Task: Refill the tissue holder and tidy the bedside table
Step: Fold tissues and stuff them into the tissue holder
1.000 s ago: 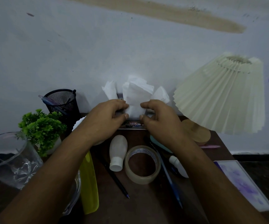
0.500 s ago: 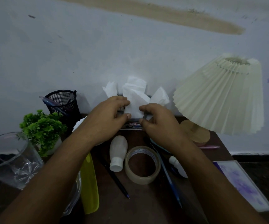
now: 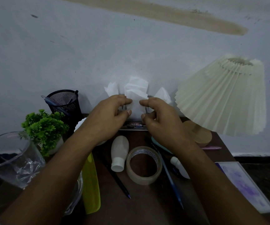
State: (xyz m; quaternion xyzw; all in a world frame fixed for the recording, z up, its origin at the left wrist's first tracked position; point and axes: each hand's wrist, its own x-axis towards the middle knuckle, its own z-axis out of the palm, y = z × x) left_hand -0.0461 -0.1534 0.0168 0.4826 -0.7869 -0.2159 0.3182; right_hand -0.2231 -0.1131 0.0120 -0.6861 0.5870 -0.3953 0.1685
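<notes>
L hand (image 3: 108, 117) & R hand (image 3: 161, 120): thumb + forefinger of each pinch middle tissue (image 3: 136, 95) at its side edges, over tissue holder (image 3: 134, 125) at back of table (image 3: 147, 205). Risk: uneven pull may tear sheet or tip holder. Room: lamp shade (image 3: 220, 98) just beside R hand, pen cup (image 3: 64, 101) near L hand. Free way looks upward.

Near approach to tissue holder (image 3: 133, 126): crowded by white bottle (image 3: 119, 153), tape roll (image 3: 144, 165), black pen (image 3: 116, 176) and blue pen (image 3: 171, 179), lying close together. Right flank: closed by pleated lampshade (image 3: 223, 96), overhanging lamp base (image 3: 199, 134). Left flank: hemmed by mesh pen cup (image 3: 64, 103), plant (image 3: 43, 127), glass jug (image 3: 9, 159), yellow strip (image 3: 91, 184). Bare table (image 3: 147, 203) at front edge, between the two pens. Open room above, against the wall (image 3: 98, 54).
</notes>
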